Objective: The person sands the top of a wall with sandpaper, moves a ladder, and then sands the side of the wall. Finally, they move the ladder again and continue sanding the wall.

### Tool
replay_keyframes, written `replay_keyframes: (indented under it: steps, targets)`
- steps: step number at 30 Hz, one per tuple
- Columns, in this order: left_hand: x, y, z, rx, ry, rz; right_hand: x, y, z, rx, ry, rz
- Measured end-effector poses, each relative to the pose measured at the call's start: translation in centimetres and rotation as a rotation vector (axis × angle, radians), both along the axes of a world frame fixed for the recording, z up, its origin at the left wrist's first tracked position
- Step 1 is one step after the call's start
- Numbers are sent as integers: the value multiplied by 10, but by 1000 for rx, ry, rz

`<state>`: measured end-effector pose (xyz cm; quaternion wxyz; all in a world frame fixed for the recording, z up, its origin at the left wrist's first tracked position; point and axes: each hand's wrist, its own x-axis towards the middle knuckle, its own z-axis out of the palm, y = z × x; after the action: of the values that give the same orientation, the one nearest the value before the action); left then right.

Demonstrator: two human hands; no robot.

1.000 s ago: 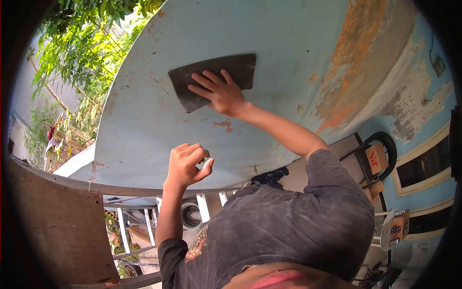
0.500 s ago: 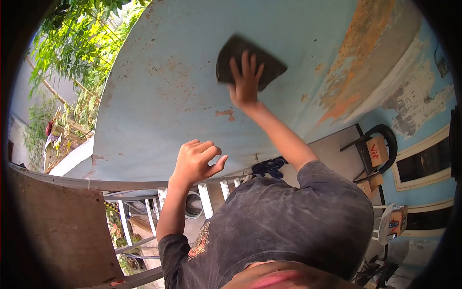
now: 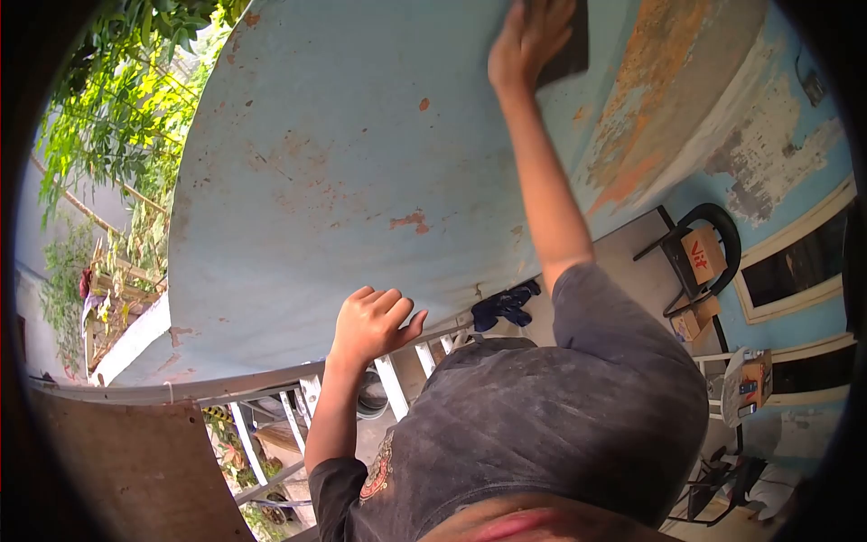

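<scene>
Plants (image 3: 135,108) showed past the pale-blue surface (image 3: 316,117), scuffed w/ bare spots; L hand (image 3: 370,323) hung loosely curled, thumb out, nr its lower edge. R hand (image 3: 528,45), fingers a bit apart, tips cut off, lay on a dk sheet (image 3: 571,54) up top, beside orange-brn patches (image 3: 650,99). Far rt: blk chair (image 3: 733,237) w/ "Vit" box (image 3: 703,256), blue wall (image 3: 763,335), windows (image 3: 799,262).

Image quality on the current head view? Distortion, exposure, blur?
Head view: wide-angle bending, black vignetted corners. Head view: foliage glaringly bright at upper left. Head view: right hand slightly soft, cropped by the top edge with the dark sheet.
</scene>
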<state>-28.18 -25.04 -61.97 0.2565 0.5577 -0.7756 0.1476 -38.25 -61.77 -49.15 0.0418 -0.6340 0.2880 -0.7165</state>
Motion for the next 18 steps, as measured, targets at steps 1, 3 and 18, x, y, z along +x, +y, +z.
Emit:
replay_keyframes:
  steps: [1,3,18]
  targets:
    - [0,1,3,8,-5,16,0,9,-52,113,-150,16]
    - [-2,5,2,16,-13,28,10,21,-173,353,-224,-26]
    - [7,-2,-14,67,68,44,-25,-38,-20,133,-128,-137]
